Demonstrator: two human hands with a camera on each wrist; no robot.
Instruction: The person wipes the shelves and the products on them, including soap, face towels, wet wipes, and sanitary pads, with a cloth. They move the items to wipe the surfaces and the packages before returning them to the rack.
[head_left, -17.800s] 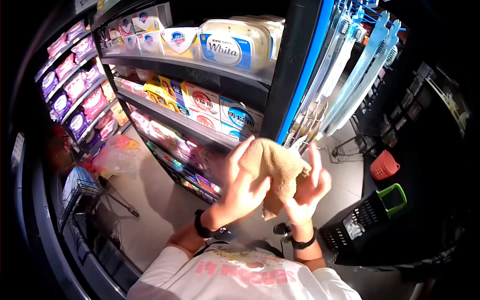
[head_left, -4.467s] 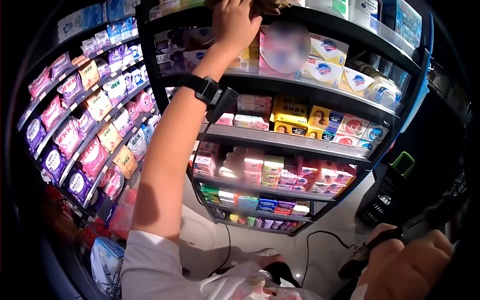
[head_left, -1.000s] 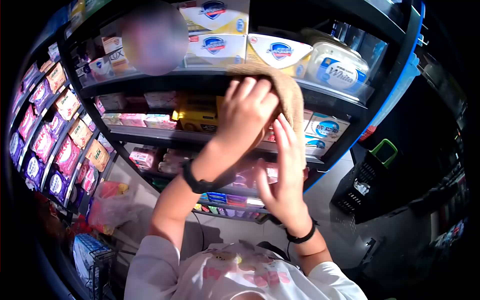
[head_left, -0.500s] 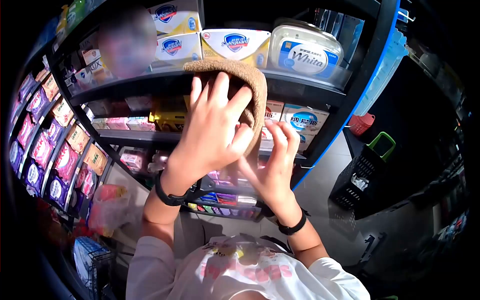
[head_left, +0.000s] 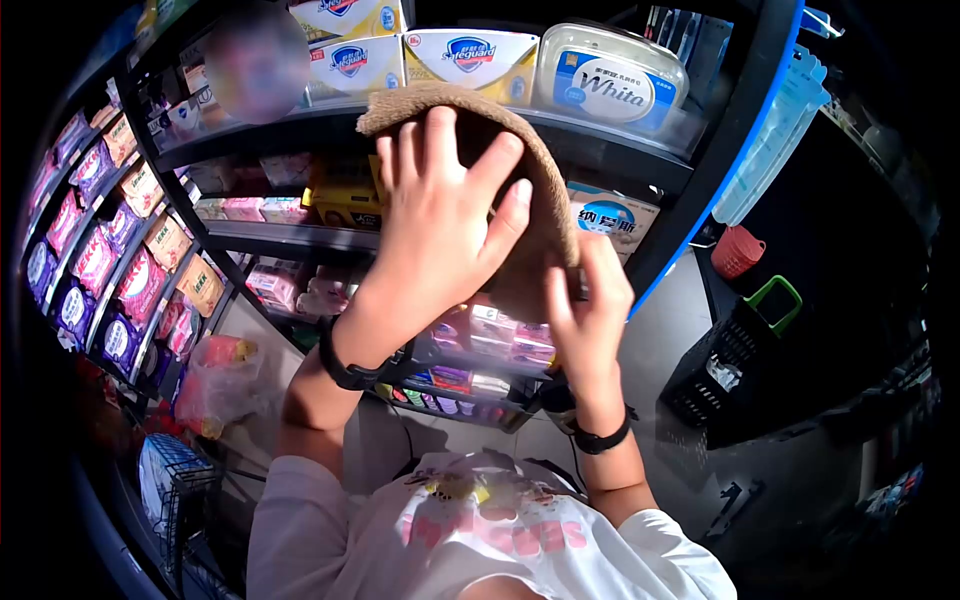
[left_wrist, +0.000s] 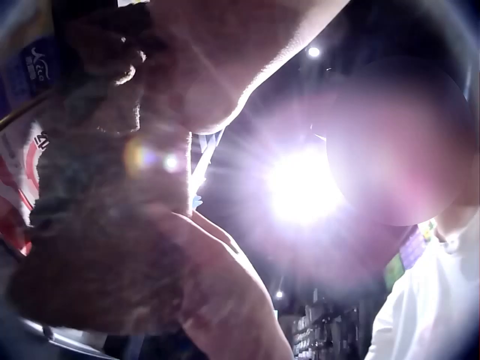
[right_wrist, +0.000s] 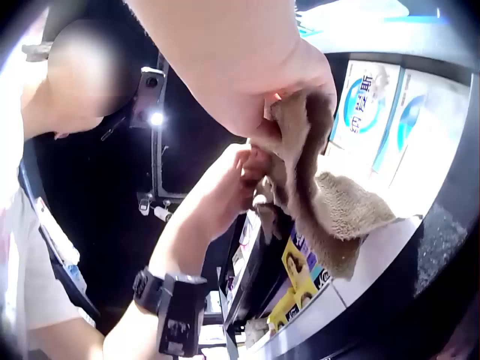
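A brown cloth (head_left: 545, 200) is bent in an arch in front of the shelf in the head view. My left hand (head_left: 435, 225) lies under it with fingers spread and their tips against its inner side. At the cloth's right edge, my right hand (head_left: 592, 305) pinches it between thumb and fingers. The right wrist view shows the cloth (right_wrist: 307, 187) hanging in folds from my right hand (right_wrist: 247, 67), with my left hand (right_wrist: 217, 187) touching it. Dark and backlit, the cloth (left_wrist: 97, 240) fills the lower left of the left wrist view.
Boxed soaps (head_left: 470, 62) and a clear "Whita" tub (head_left: 612, 85) stand on the shelf just beyond the cloth. Lower shelves hold more packs. Packed bags (head_left: 140, 285) line the left shelves. A black basket (head_left: 715, 365) and a red basket (head_left: 738, 252) stand at the right.
Against half a second ago, the cloth is spread wider and sits slightly higher. My right hand has moved right and up with its edge; my left fingers are more spread.
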